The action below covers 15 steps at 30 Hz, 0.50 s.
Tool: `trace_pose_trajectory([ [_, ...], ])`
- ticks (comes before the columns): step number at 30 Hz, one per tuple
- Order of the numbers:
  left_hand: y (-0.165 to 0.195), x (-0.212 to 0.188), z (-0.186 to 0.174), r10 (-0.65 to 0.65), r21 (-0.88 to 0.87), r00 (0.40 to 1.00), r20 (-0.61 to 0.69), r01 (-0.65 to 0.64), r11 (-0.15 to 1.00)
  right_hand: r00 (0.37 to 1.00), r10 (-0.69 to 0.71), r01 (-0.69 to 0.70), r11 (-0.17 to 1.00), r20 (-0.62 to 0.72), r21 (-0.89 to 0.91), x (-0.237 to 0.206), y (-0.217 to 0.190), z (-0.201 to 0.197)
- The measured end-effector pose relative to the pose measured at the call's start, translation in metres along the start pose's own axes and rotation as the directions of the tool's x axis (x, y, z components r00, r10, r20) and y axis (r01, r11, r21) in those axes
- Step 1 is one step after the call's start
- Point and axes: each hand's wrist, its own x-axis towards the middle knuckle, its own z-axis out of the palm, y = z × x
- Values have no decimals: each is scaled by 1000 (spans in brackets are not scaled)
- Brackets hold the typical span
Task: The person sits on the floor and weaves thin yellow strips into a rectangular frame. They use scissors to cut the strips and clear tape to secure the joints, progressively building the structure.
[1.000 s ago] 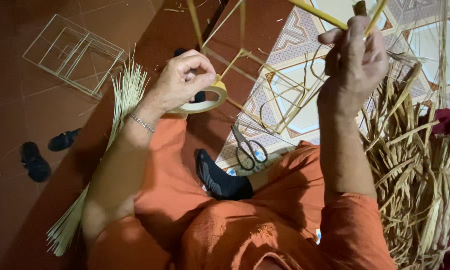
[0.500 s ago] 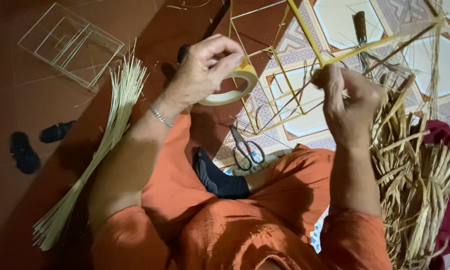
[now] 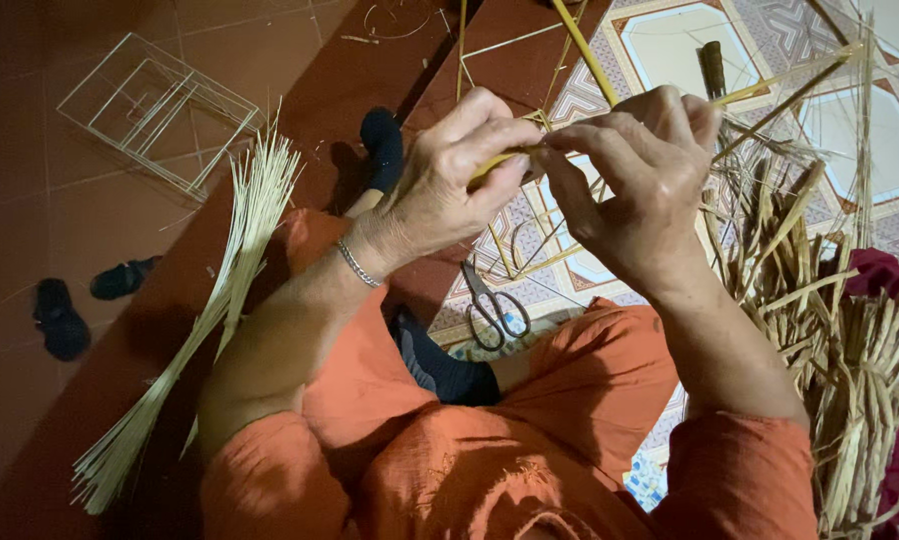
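I see my left hand (image 3: 450, 190) and right hand (image 3: 635, 185) pinching 1 yellow bamboo strip (image 3: 585, 50) together, held above the floor (image 3: 90, 240) over my lap. Too much bend could snap it or loosen the joint. My fingers hide the joint; the strip's far end is cut off.

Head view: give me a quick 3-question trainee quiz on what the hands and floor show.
1. True or false: both hands meet on the same yellow stick.
2. What lies on the floor between the knees? A) scissors B) hammer C) pliers
3. On which side of the person does the bundle of thin pale sticks lie?

Key
1. True: left hand and right hand pinch the yellow stick where their fingertips meet.
2. A: scissors.
3. Their left; the bundle of thin pale sticks fans out beside the left arm.
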Motion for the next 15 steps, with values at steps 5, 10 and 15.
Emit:
trace_pose_trajectory([
  [5, 5, -4, 1, -15, 24, 1000, -23, 16, 1000, 999, 1, 3, 998, -53, 60, -7, 8, 21],
  [10, -6, -13, 0, -82, -54, 995, 49, 85, 995, 999, -4, 7, 998, -43, 69, -11, 22, 31],
  [15, -31, -21, -14, -338, 16, 903, 264, 346, 938, 998, 53, -47, 986, -30, 161, 0, 49, 21],
])
